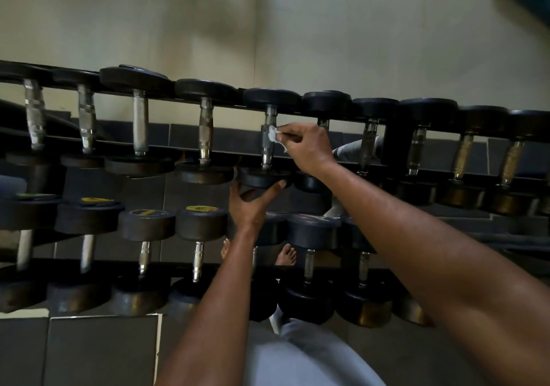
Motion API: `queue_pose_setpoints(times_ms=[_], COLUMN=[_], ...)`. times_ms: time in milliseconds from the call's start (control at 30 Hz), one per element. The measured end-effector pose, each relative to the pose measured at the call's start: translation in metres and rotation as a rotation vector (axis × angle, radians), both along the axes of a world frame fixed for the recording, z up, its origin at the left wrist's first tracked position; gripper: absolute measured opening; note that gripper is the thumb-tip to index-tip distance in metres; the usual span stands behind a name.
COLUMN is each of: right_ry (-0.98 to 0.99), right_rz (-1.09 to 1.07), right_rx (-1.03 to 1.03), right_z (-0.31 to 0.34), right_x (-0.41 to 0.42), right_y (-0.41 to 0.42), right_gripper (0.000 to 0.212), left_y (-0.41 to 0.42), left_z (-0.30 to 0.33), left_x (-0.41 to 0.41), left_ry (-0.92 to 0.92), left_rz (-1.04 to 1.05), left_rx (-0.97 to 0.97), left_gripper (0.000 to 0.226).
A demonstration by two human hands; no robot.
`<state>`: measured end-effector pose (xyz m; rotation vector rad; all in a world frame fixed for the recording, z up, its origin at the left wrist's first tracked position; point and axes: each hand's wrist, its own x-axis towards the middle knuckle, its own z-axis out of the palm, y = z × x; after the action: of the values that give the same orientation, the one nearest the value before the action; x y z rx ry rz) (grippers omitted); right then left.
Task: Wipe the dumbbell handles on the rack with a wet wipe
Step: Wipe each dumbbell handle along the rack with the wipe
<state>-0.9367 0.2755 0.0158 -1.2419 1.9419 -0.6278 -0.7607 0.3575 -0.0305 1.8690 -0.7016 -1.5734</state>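
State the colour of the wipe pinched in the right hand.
White; the wet wipe shows in the head view.

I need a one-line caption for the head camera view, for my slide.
Right hand presses a wet wipe to a top-row dumbbell handle while the left hand steadies its near weight.

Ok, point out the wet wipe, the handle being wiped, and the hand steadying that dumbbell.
wet wipe [273, 133], head view, on its crumpled white middle.
handle [267, 150], head view, on the bare metal below the wipe.
left hand [250, 207], head view, on the back of the hand.
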Motion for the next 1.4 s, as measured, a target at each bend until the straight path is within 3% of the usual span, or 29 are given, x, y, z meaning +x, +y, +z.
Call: queue_pose_setpoints(times_ms=[133, 200, 333, 467, 633, 767, 833, 900, 967, 1033, 1100, 1400], right_ry=[0.031, 0.055, 0.098, 0.181, 0.332, 0.404, 0.424, 0.452, 0.459, 0.441, 0.42, 0.417], right_rz=[0.027, 0.018, 0.002, 0.012, 0.033, 0.006, 0.036, 0.079, 0.103, 0.111, 0.15, 0.336], right_rx=[-0.037, -0.056, -0.08, -0.141, -0.235, -0.241, -0.215, -0.174, -0.144, -0.128, -0.121, -0.006], right_z=[-0.001, -0.002, -0.001, -0.002, 0.002, 0.006, 0.004, 0.002, 0.002, 0.004, 0.003, 0.002], right_x=[0.0, -0.001, 0.0, 0.006, 0.022, 0.028, 0.028, 0.026, 0.025, 0.024, 0.022, 0.017], right_y=[-0.004, -0.006, -0.013, -0.02, -0.02, -0.028, -0.03, -0.031, -0.031, -0.031, -0.027, 0.011], right_gripper=[0.022, 0.021, 0.021, 0.02, 0.014, 0.016, 0.017, 0.018, 0.018, 0.018, 0.016, 0.015], left_y=[-0.009, -0.014, -0.017, -0.018, -0.019, -0.016, -0.009, -0.005, -0.011, -0.023, -0.035, -0.035], left_z=[-0.009, -0.01, -0.017, -0.027, -0.017, 0.001, 0.017, 0.035, 0.055, 0.063, 0.064, 0.068], left_x=[0.016, 0.024, 0.034, 0.038, 0.036, 0.043, 0.043, 0.042, 0.037, 0.029, 0.021, 0.001], left_ry=[0.059, 0.132, 0.231, 0.482, 0.599, 0.426, 0.12, -0.28, -0.474, -0.537, -0.582, -0.64], left_rz=[-0.013, -0.007, -0.051, -0.019, -0.014, -0.013, -0.089, -0.177, -0.33, -0.489, -0.581, -0.564], left_rx=[-0.014, 0.015, 0.12, 0.285, 0.388, 0.353, 0.235, -0.048, -0.28, -0.3, -0.194, -0.096], left_gripper=[0.062, 0.053, 0.066, 0.077, 0.068, 0.071, 0.061, 0.048, 0.047, 0.069, 0.083, 0.074])
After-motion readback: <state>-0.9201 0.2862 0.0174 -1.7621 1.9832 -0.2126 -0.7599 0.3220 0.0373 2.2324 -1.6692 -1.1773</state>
